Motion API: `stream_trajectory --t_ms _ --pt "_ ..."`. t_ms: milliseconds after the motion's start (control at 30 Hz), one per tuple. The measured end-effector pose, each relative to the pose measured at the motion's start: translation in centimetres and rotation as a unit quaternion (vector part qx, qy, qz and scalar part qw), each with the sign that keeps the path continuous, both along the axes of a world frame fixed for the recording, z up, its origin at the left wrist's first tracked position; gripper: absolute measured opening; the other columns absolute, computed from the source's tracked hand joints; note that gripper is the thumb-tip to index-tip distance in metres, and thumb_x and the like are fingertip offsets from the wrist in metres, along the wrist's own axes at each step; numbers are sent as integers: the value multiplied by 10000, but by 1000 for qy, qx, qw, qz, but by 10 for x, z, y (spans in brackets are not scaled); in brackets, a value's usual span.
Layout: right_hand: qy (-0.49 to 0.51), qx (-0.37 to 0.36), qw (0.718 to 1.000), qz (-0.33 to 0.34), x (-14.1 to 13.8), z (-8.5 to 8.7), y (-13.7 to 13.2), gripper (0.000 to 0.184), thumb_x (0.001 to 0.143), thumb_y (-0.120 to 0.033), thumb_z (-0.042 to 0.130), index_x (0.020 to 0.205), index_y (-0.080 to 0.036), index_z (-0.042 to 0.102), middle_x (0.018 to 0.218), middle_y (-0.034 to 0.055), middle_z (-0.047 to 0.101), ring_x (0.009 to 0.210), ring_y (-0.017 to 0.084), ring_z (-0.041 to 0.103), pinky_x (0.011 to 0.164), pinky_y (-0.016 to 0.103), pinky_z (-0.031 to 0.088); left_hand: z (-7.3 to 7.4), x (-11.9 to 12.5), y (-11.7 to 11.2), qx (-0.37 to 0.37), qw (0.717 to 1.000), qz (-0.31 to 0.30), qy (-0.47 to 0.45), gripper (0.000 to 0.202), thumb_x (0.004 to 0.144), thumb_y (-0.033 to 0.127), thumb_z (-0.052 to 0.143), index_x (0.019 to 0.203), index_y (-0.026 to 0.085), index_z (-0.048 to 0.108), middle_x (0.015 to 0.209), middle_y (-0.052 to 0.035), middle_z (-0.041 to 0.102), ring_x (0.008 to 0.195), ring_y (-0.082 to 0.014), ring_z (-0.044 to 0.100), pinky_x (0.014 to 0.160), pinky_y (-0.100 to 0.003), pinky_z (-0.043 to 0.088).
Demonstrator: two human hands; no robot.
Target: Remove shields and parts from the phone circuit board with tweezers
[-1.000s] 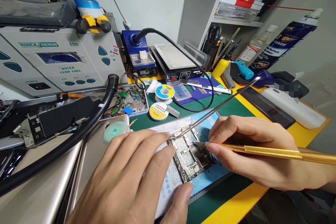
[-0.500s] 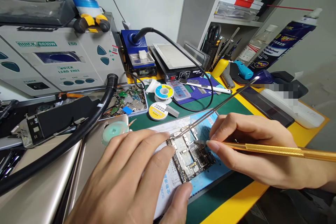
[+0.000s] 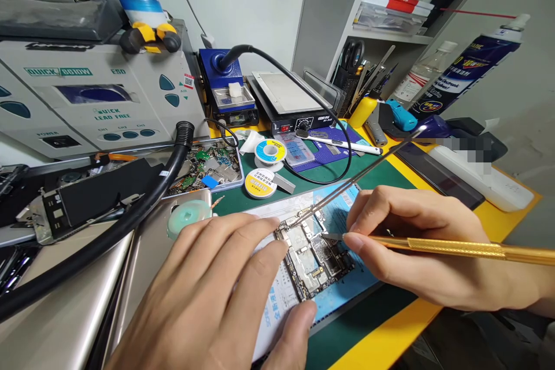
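Cluttered repair bench with a yellow top (image 3: 489, 225) and a green work mat (image 3: 368, 182); a phone logic board (image 3: 310, 260) lies flat, at a slant, on a blue-and-white printed sheet (image 3: 286, 295) near the front of the mat. Left hand (image 3: 208, 295) is spread, not gripping anything, fingertips against the board's left edge and thumb on the sheet below it, pinning things down. Right hand (image 3: 416, 248) is closed narrow in a pen grip on a gold-handled scalpel (image 3: 437, 247), its small blade resting on the right part of the board. Long tweezers (image 3: 359, 176) run up to the right, tips just by the board's top edge; cannot tell what supports them. Judged from this hold: blade kept low, short controlled strokes, and the left hand firm so the board cannot slide and nearby tiny parts stay unhurt. Behind: a grey rework station (image 3: 104, 92) with legible QUICK, ESD, LEAD FREE, AIR, POWER and CH1 to CH3, a black hose (image 3: 130, 214), a blue soldering station (image 3: 221, 75), a black preheater (image 3: 290, 98), a parts tray (image 3: 208, 167), a solder spool (image 3: 271, 151), a green tape roll (image 3: 188, 215). Blue spray can (image 3: 463, 66) at the right, label too slanted and small to read; the sheet's printing is partly readable Chinese only.
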State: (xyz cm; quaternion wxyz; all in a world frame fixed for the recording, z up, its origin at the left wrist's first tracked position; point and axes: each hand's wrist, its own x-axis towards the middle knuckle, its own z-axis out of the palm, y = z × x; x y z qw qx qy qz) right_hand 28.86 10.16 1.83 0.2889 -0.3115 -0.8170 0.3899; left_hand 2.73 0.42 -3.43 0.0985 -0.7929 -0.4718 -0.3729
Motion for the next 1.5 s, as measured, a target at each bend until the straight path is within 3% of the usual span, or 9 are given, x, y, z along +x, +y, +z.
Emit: stream_trajectory --t_ms 600,1100,1500 --pt "-6 15 1000 12 2 3 1 287 1026 -156 787 801 -230 626 682 -40 659 572 106 543 513 226 442 6 4 -3 -49 998 30 -21 217 1068 330 737 1266 257 684 1301 -30 824 1221 -271 776 1108 -489 523" --pt "5 -7 1000 0 0 0 2 286 1050 -224 802 813 -225 642 685 -27 662 572 112 532 506 233 432 3 2 -2 -28 999 17 -11 241 1029 293 760 1251 220 701 1292 -70 823 1202 -312 779 1071 -513 535" --pt "-4 17 1000 18 3 -1 2 285 1048 -189 788 822 -239 622 690 -48 660 568 106 538 511 225 440 0 -1 1 -4 1000 1 -4 296 992 266 804 1268 190 727 1317 -99 801 1238 -314 727 1074 -505 531"
